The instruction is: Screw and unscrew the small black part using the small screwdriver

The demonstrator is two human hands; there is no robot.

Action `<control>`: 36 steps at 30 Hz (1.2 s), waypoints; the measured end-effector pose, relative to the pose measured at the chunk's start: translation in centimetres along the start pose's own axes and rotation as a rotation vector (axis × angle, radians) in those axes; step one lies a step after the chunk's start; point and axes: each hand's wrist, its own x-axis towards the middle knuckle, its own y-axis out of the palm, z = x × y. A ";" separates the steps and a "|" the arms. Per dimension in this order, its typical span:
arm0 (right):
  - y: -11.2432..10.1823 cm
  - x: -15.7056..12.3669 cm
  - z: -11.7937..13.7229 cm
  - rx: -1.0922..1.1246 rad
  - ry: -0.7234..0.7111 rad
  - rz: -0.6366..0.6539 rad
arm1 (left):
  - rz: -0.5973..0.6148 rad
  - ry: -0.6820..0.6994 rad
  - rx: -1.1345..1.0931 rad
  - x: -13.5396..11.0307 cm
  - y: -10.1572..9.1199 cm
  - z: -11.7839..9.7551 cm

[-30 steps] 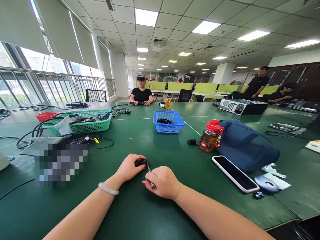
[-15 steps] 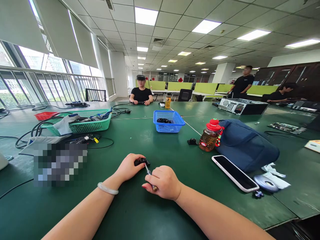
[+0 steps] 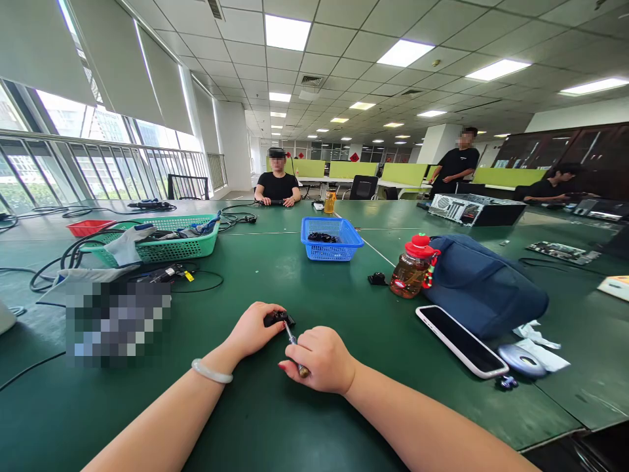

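Note:
My left hand point(image 3: 255, 328) is closed on a small black plastic part point(image 3: 279, 318), holding it down on the green table point(image 3: 236, 419). A screwdriver point(image 3: 291, 334) is gripped in my right hand point(image 3: 324, 359), its shaft slanting up and away to the left. The screwdriver's tip meets the black part beside my left fingertips; the exact contact point is too small to make out. Its handle end pokes out under my right fingers. Farther off to the right lies another small black part point(image 3: 377, 279).
Ahead stands a blue basket point(image 3: 332, 252) holding black pieces. A green basket point(image 3: 181, 248) with gloves and cables is at left. On the right are a red-lidded bottle point(image 3: 411, 269), a navy bag point(image 3: 486, 282) and a phone point(image 3: 459, 341). A person point(image 3: 278, 183) sits opposite.
My hands, the black part and the screwdriver look almost unmoved. In the background, the standing person has shifted to the left.

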 end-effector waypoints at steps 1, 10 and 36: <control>0.0 0.0 0.0 -0.004 -0.002 0.011 | 0.000 -0.001 -0.001 0.0 0.0 0.0; 0.1 -0.3 0.0 -0.023 -0.019 0.033 | 0.007 0.007 0.008 0.0 0.0 0.1; -0.2 0.3 0.2 0.009 0.001 0.116 | -0.010 0.034 0.032 0.0 -0.1 0.2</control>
